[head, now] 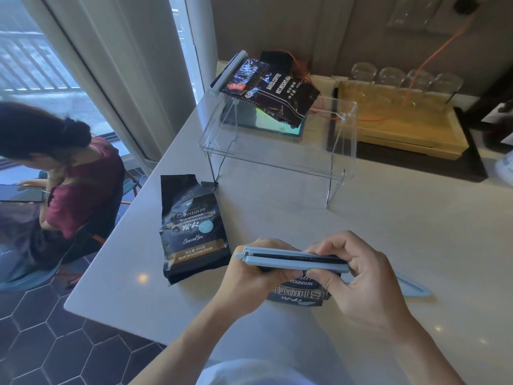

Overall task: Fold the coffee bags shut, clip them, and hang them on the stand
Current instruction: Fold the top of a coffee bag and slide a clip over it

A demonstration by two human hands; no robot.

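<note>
Near centre: both hands on a pale blue clip (295, 259) set across the top of a black coffee bag (298, 293). Left hand (249, 276) grips the clip's hinge end, right hand (358, 276) pinches the other end. Second bag (193, 232) lies flat, left. Spare clip (413, 289) lies right. Far: clear stand (280, 134) bears a clipped bag (274, 93). Seated person (55, 176) far left.

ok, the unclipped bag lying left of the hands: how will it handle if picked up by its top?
Bag looks full and bulging, so probably heavy for its size. Its crumpled open top suggests floppy film, likely to sag. Glossy surface may slip.
</note>
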